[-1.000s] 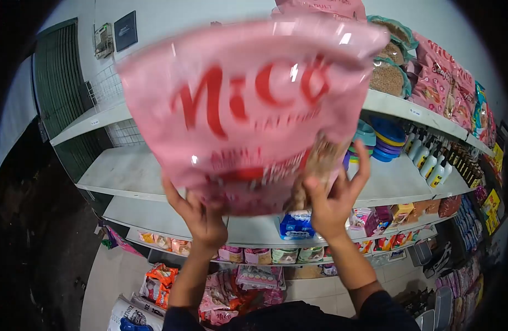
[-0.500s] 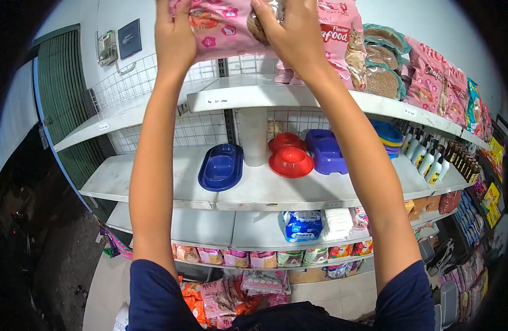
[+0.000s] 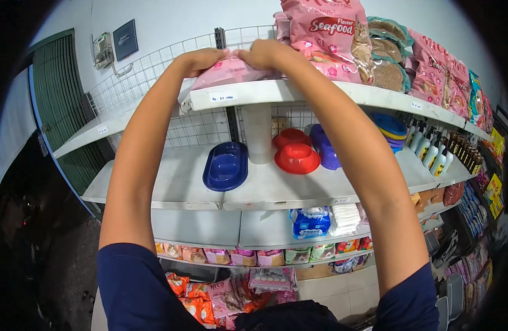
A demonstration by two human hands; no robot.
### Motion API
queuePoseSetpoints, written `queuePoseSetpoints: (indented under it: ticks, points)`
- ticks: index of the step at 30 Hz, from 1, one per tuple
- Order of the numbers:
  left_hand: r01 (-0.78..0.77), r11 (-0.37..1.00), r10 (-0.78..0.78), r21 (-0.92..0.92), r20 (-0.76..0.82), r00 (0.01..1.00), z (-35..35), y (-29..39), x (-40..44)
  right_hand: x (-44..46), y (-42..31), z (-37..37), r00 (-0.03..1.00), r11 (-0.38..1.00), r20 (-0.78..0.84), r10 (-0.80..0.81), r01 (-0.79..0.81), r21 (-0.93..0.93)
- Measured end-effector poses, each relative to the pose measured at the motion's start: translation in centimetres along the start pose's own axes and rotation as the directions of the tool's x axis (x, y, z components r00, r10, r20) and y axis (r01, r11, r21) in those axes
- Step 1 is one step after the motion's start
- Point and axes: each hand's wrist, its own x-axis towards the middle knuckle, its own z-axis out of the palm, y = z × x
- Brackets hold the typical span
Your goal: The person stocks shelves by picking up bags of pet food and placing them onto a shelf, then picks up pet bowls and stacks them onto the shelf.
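A pink cat food bag [image 3: 229,76] lies low on the top shelf [image 3: 331,91], its lower edge near the shelf's front lip. My left hand [image 3: 204,59] grips its upper part from the left, fingers bent over it. Close beside, my right hand [image 3: 264,55] closes on the same bag from the right; its fingertips are partly hidden. Just right of my hands stands an upright pink bag of seafood-flavour cat food [image 3: 331,33], with another pink bag partly behind it.
Clear bags of brown kibble [image 3: 387,74] and more pink bags [image 3: 433,71] stand farther right. Below are a blue double bowl [image 3: 225,166], red bowls [image 3: 297,159] and pump bottles [image 3: 430,154]. Wire mesh [image 3: 143,63] backs the shelves. Orange and pink bags [image 3: 226,298] lie near the floor.
Both hands have lowered the pink bag from above the top shelf onto its surface. The bag now lies down, and the upright seafood bag shows more fully.
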Motion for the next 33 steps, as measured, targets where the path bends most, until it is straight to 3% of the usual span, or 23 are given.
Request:
queuePoseSetpoints:
  ticks: [2, 5, 6, 9, 11, 14, 17, 20, 23, 25, 26, 27, 28, 30, 31, 32, 33]
  points:
    - [0.075, 0.996, -0.072, -0.043, 0.071, 0.995, -0.3, -0.6, 0.7, -3.0, -1.7, -1.5, 0.972, 0.995, 0.211, 0.101, -0.099, -0.024]
    - [0.098, 0.993, -0.095, -0.073, 0.040, 0.995, 0.0, 0.2, 0.1, -3.3, -0.7, -1.0, 0.978, 0.984, 0.127, -0.168, 0.174, -0.034]
    - [0.025, 0.991, -0.017, -0.128, 0.060, 0.998, 0.0, 0.0, 0.2, -3.2, -0.6, -0.7, 0.960, 0.965, 0.128, -0.251, 0.258, -0.044]
    - [-0.125, 0.956, 0.167, -0.265, 0.142, 0.976, -0.1, -0.6, 0.1, -3.6, -2.1, -1.0, 0.974, 0.958, 0.162, -0.156, 0.189, -0.216]
    - [-0.081, 0.978, 0.112, -0.191, 0.156, 0.981, 0.1, 0.3, -0.9, -3.6, -3.5, -1.2, 0.987, 0.940, 0.151, -0.057, 0.104, -0.325]
    - [-0.011, 0.995, 0.028, -0.098, 0.181, 0.983, -0.3, -0.7, 1.5, -4.5, -3.6, -1.0, 0.990, 0.940, 0.070, -0.120, 0.136, -0.312]
    - [0.014, 0.996, -0.026, 0.087, 0.140, 0.990, 0.6, 0.9, 1.1, -3.6, -2.7, 1.3, 0.981, 0.956, -0.132, -0.143, 0.102, -0.276]
    - [-0.080, 0.959, 0.083, 0.274, 0.000, 0.997, 1.7, 0.6, 1.6, -1.3, -2.3, 1.4, 0.998, 0.966, -0.050, -0.045, 0.031, -0.257]
    - [-0.031, 0.955, 0.037, 0.296, -0.014, 0.999, 0.6, -0.5, 2.6, -0.2, -1.9, 2.5, 0.996, 0.976, -0.090, 0.009, -0.029, -0.215]
    - [0.056, 0.942, -0.054, 0.332, -0.015, 0.998, 0.7, 1.1, -0.4, -0.9, -2.3, 1.4, 0.997, 0.955, 0.083, -0.008, 0.032, -0.296]
    - [0.005, 0.923, -0.026, 0.384, 0.050, 0.998, -0.6, -0.1, 1.0, -1.3, -2.5, 0.5, 0.987, 0.942, 0.163, -0.010, 0.064, -0.329]
    - [-0.059, 0.930, 0.066, 0.362, -0.005, 0.998, -0.2, -0.2, 0.1, -2.6, -2.8, 0.2, 0.997, 0.967, 0.017, -0.071, 0.073, -0.244]
    - [-0.121, 0.934, 0.153, 0.336, -0.070, 0.986, -0.2, -0.2, -1.0, -3.4, -3.1, -0.7, 0.996, 0.960, 0.053, -0.066, 0.078, -0.268]
    - [-0.326, 0.906, 0.388, 0.269, -0.224, 0.894, 0.5, -0.6, -3.4, -3.8, -2.8, 0.2, 0.942, 0.955, -0.237, -0.238, 0.183, -0.233]
    - [-0.446, 0.893, 0.447, 0.061, -0.226, 0.865, -1.1, -2.6, -2.0, -4.4, -3.0, -0.1, 0.964, 0.986, -0.212, -0.163, 0.154, -0.061]
    - [-0.447, 0.892, 0.446, 0.073, -0.306, 0.841, 1.7, 1.3, -9.4, -6.8, -4.4, -1.3, 0.983, 0.987, -0.162, -0.084, 0.104, 0.118]
    - [-0.519, 0.854, 0.480, 0.022, -0.417, 0.772, 3.4, 1.8, -12.5, -7.9, -4.5, -0.4, 0.904, 0.929, -0.392, -0.172, 0.281, 0.240]
